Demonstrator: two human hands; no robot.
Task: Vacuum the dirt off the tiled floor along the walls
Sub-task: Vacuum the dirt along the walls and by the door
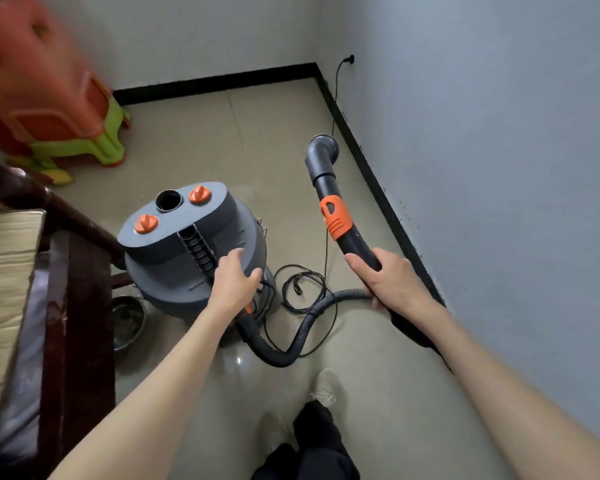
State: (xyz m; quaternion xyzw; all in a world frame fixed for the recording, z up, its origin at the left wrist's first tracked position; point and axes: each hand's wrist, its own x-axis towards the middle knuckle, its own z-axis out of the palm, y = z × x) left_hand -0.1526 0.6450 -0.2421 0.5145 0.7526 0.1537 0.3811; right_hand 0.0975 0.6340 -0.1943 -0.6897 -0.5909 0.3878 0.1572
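Observation:
A grey drum vacuum cleaner [187, 247] with two orange knobs stands on the beige tiled floor [278, 133]. My left hand [236, 278] rests on the near edge of its lid beside the ribbed handle, fingers spread. My right hand [392, 278] grips the black wand [329, 192], which carries an orange collar and ends in a grey elbow nozzle [321, 150] pointing toward the wall corner. A black ribbed hose [291, 344] loops from the drum's base to the wand.
A black power cord [303, 289] coils on the floor and runs up to a wall plug [350, 59]. Black skirting [361, 157] lines both walls. Stacked orange and green plastic stools [66, 109] stand at left, a dark wooden chair [66, 271] nearer, a metal bowl [127, 320] beneath it.

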